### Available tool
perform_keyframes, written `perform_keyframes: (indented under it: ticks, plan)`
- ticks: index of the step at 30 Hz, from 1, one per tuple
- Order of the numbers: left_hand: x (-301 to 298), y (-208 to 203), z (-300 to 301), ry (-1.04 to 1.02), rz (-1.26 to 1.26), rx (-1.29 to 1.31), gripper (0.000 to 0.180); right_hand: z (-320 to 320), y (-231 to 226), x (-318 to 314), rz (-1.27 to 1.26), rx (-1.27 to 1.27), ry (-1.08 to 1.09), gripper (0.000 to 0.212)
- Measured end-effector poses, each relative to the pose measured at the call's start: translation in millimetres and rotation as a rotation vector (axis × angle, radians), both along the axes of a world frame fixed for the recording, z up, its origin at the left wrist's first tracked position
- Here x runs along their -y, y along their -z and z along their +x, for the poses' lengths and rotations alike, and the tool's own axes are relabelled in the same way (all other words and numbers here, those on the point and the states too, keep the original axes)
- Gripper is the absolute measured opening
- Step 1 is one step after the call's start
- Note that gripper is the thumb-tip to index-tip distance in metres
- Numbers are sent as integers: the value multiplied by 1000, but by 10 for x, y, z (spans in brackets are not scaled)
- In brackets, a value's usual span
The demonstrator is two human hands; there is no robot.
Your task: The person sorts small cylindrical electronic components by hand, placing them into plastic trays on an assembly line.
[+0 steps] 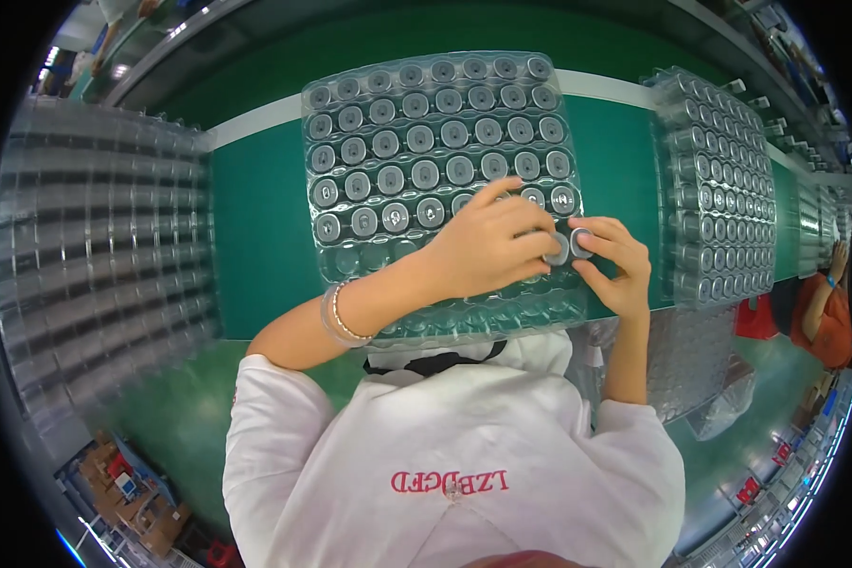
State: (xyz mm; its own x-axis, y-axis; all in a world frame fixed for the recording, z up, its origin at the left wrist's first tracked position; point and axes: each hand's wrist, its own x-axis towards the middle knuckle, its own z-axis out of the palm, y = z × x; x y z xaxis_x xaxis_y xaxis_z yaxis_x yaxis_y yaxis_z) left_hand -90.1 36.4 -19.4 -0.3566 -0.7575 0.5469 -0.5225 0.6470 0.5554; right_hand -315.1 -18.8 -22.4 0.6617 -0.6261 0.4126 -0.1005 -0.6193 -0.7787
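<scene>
A clear plastic blister tray (374,254) lies in front of me on the green work surface. Rows of small grey pieces with rounded, silvery rims (425,173) fill its far and middle pockets, while nearer pockets hold none. My left hand (492,241) reaches across the tray to its right side, fingers curled and closed on a grey rimmed piece (559,250). At the tray's right edge, my right hand (620,265) pinches another round grey piece (582,242) between thumb and fingers. The two pieces are side by side. My left hand covers some pockets beneath it.
A tall stack of clear trays (104,246) stands at the left. On the right is a stack of trays (719,194) with similar grey pieces. Farther right, another person's arm (814,308) shows beside a red container (756,318). Cardboard boxes (156,521) sit at lower left.
</scene>
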Motion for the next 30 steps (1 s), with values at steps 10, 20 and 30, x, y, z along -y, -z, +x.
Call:
perform_keyframes:
  ticks: [10,20,30]
  plan:
    - [-56,20,23,-126,-53,186,25,63,85,26,-212,-109,96,32]
    - [16,-22,93,-50,25,236,44,144,214,229,137,70,252,27]
    - [-14,-42,73,11,131,424,67,227,153,166,98,-19,390,20]
